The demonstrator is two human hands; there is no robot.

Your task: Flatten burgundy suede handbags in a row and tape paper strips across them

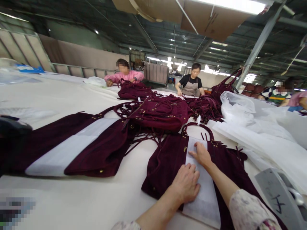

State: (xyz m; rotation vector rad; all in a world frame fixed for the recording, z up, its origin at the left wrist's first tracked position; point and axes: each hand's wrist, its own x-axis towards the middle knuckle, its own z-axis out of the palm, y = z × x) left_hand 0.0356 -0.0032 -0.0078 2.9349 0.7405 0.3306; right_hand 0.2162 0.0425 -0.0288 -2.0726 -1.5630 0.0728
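I count from the middle bag [160,113], which is one. In front of it there are two bags, the left bag [96,159] and the right bag [165,159]; two white strips, the left strip [64,150] and the right strip [206,191]; and two hands, the left hand [185,183] and the right hand [201,155]. Behind it are two persons, one in pink [126,76] and one in an apron [192,86]. The bags in the heap [206,108] at its right I cannot count.

A lamp [237,4] above the table [96,201] glares white; the table's top is bright, shadows soft. Beyond the table, the roof [81,19] is dim. Wide-angle stretching and softness mark the table's sides; coarse pixels cover its near-left part.
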